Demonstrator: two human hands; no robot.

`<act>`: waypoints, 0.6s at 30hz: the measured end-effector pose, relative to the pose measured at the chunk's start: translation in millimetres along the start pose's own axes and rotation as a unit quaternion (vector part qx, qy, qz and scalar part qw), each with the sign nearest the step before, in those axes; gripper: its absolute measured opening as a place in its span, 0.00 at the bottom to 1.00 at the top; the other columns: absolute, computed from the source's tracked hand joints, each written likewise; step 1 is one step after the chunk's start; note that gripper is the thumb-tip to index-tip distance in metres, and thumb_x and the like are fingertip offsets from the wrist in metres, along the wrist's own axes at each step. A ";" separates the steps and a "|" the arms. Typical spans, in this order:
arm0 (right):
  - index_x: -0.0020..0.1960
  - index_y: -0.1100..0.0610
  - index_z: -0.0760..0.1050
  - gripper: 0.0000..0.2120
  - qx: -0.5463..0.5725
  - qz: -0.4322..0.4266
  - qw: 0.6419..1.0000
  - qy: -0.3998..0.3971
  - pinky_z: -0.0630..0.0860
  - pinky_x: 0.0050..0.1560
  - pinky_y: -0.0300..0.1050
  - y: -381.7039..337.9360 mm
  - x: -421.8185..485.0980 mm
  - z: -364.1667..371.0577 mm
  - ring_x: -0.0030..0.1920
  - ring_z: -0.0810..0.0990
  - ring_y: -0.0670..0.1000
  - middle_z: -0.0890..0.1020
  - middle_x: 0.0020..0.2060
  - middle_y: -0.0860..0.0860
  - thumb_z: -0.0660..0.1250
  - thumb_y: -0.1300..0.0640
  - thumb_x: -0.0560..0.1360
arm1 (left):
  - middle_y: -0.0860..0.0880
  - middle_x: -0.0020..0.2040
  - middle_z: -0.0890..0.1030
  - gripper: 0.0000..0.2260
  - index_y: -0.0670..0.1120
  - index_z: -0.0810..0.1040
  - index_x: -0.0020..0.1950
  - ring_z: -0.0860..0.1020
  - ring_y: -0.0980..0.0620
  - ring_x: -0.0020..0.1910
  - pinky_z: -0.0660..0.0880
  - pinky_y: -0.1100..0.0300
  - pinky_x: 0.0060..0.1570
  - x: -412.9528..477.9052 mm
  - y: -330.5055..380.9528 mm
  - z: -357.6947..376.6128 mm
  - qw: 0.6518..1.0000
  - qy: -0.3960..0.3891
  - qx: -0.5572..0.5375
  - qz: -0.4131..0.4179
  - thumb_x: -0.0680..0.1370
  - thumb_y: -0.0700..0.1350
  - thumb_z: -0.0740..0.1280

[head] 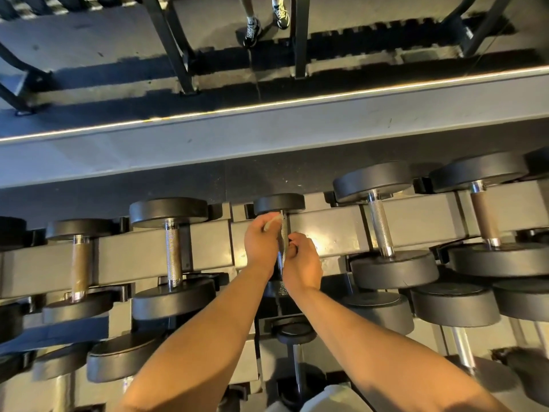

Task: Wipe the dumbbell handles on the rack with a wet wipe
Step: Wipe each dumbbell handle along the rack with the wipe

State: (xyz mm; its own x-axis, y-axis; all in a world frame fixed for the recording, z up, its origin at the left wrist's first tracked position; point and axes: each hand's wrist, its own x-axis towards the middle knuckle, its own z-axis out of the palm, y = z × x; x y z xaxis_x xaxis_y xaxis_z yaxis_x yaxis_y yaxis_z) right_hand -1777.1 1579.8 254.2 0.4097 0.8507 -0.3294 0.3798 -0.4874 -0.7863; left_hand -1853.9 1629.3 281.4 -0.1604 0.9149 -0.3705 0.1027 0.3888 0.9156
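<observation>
A small black dumbbell [279, 203] lies across the top tier of the rack [326, 230], in the middle of the view. Its knurled metal handle [282, 242] runs between my two hands. My left hand [261, 242] holds a crumpled pale wet wipe [271, 223] against the far end of the handle, just below the far head. My right hand [303, 260] curls round the near part of the handle. The dumbbell's near head is mostly hidden behind my wrists.
More dumbbells lie on the top tier: a chrome-handled one [172, 251] and a brown-handled one [79, 263] to the left, larger ones [381, 224] [482, 215] to the right. Lower tiers hold more weights. A mirror above reflects a person's shoes [252, 31].
</observation>
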 end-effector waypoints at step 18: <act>0.54 0.44 0.75 0.11 0.006 0.011 1.000 0.022 0.77 0.48 0.44 -2.0 -0.6 5.0 0.46 0.78 0.45 0.77 0.49 0.43 0.57 0.56 0.83 | 0.53 0.51 0.84 0.08 0.52 0.84 0.56 0.82 0.55 0.51 0.80 0.59 0.54 2.5 -2.1 -2.8 1.000 -0.010 0.022 -0.017 0.83 0.48 0.65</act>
State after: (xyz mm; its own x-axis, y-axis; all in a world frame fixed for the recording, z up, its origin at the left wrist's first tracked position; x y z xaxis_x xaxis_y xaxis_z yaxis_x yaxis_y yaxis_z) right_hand -1782.2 1581.2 253.4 0.4541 0.8298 -0.3243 0.3597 -0.5038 -0.7854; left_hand -1857.3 1630.5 279.0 -0.1446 0.9028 -0.4050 0.1415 0.4240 0.8945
